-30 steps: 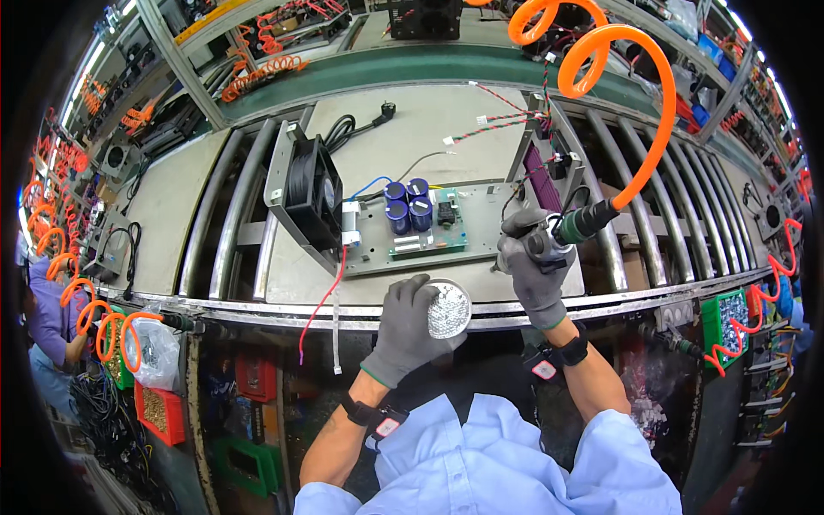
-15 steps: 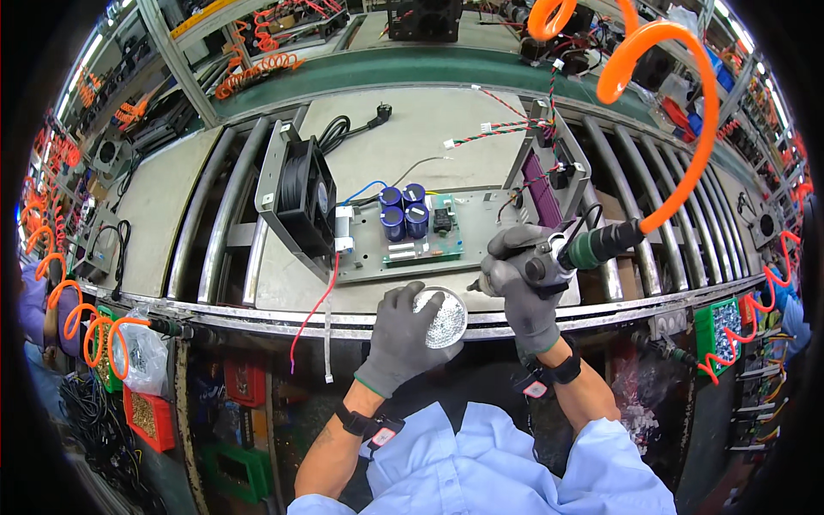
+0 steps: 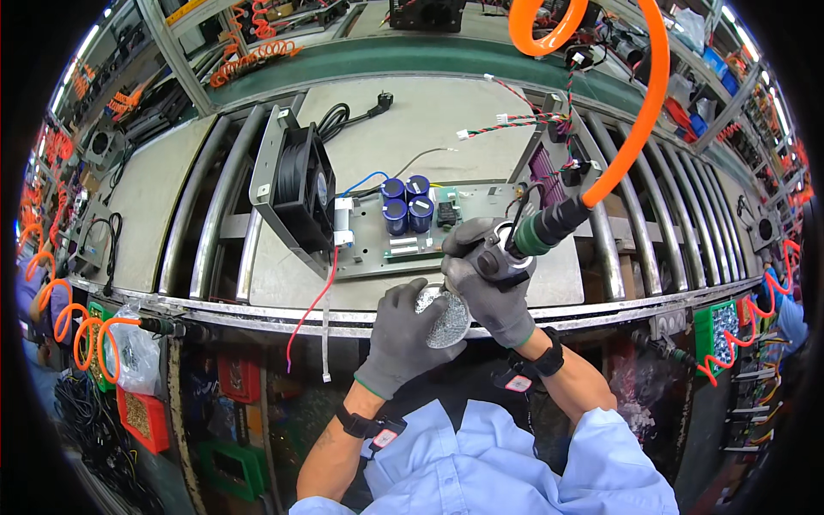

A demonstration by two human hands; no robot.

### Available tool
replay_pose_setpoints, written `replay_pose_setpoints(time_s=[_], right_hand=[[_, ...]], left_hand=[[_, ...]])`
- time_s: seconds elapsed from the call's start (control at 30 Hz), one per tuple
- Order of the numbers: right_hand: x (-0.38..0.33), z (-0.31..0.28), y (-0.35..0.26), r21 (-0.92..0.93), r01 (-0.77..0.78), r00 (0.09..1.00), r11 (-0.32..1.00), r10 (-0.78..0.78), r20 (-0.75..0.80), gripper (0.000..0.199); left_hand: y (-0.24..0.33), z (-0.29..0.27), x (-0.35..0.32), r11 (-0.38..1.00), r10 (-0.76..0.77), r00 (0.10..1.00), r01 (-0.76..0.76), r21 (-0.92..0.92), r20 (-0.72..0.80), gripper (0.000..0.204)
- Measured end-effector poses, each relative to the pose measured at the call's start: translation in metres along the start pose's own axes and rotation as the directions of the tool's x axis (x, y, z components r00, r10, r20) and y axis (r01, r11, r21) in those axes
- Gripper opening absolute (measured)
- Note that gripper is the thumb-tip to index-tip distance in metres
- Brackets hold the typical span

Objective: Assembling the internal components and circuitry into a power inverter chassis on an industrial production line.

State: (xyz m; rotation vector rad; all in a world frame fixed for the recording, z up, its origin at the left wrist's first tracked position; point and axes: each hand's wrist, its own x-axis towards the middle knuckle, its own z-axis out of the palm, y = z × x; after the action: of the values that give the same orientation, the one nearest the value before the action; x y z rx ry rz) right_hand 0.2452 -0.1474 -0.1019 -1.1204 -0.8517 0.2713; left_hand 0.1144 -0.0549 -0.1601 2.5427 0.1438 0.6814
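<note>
Gloved in grey, my left hand (image 3: 403, 335) holds a small round dish of silvery screws (image 3: 448, 321) just in front of the bench edge. My right hand (image 3: 489, 292), also gloved, grips a pneumatic screwdriver (image 3: 502, 257) fed by an orange coiled hose (image 3: 631, 154). The tool's tip is hidden behind the glove, close to the dish. Beyond my hands lies a metal chassis (image 3: 369, 249) with a black fan (image 3: 300, 184) on its left plate. On it sits a green circuit board (image 3: 421, 246) with several blue capacitors (image 3: 408, 206).
Roller conveyors (image 3: 225, 206) flank the grey work board (image 3: 429, 112). A black power cord (image 3: 339, 124) and loose twisted wires (image 3: 506, 129) lie around the chassis. A red wire (image 3: 318, 309) hangs over the front edge. Below left is a red parts bin (image 3: 142, 421).
My right hand has brought the screwdriver left and toward the dish, and the orange hose has swung left with it. My left hand with the dish has hardly moved.
</note>
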Motion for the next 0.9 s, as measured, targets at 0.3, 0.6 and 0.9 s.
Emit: replay_pose_setpoints(time_s=[0.3,0.6,0.9], right_hand=[[0.010,0.009,-0.007,-0.080,-0.073,0.996,0.994,0.077,0.048,0.021],[0.029,-0.002,-0.027,0.039,-0.104,0.980,0.994,0.109,-0.165,0.015],[0.056,-0.017,-0.014,-0.062,0.006,0.974,0.998,-0.020,-0.226,0.024]], left_hand=[[-0.003,0.001,-0.001,1.000,0.019,1.000,-0.019,0.005,-0.002,0.064],[0.000,0.002,-0.003,1.000,0.003,0.998,-0.005,-0.020,-0.066,0.071],[-0.002,0.002,-0.003,1.000,-0.011,0.999,0.012,0.024,-0.038,0.074]])
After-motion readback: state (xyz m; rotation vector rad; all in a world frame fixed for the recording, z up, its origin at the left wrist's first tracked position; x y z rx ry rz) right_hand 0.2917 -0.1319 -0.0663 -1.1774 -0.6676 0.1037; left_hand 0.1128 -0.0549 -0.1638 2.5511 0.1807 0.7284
